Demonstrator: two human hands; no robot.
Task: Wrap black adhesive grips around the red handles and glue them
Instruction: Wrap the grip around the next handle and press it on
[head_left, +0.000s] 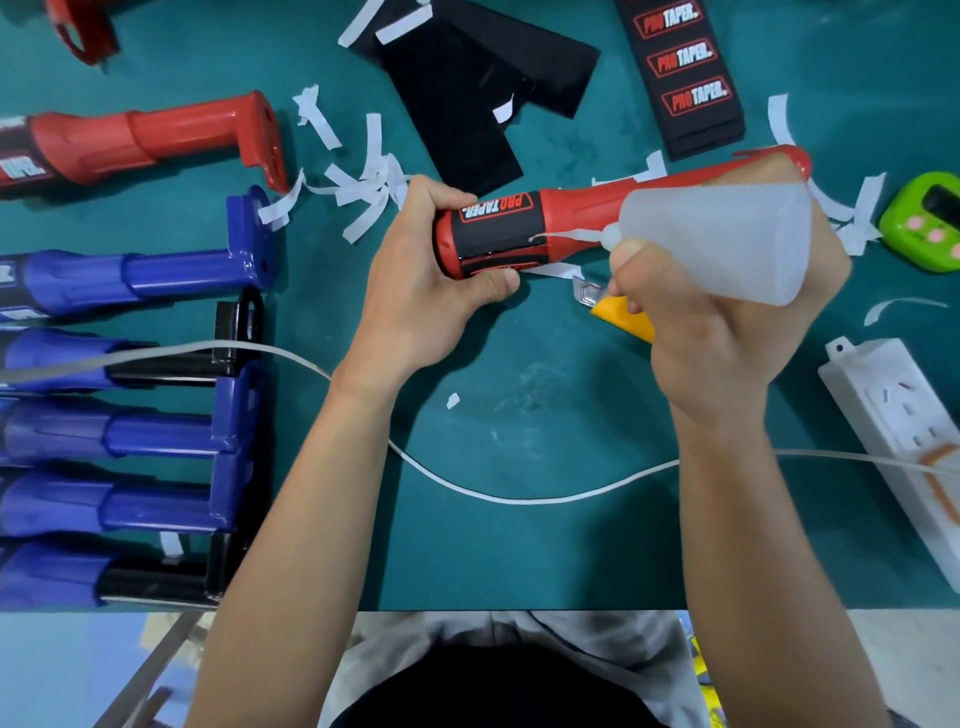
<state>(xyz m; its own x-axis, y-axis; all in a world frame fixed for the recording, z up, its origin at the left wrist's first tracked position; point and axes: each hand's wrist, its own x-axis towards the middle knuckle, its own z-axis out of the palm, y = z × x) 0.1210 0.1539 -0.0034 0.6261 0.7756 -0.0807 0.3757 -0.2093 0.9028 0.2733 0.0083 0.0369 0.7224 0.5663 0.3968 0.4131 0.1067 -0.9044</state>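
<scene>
Wrap: black grip (493, 231) on red handle (576, 210), left hand (415, 291) clasping it | Glue: right hand (727, 332) clenches glue bottle (727, 234), nozzle at seam — underway | Remaining: spare grips (685, 78) unused

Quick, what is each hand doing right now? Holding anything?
Left hand: closed round the red plastic handle with the black wrapped grip.
Right hand: closed, gripping the translucent white plastic squeeze bottle.

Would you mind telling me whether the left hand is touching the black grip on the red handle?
Touching. The head view shows the left hand curled round the black grip, thumb on its lower edge.
</scene>
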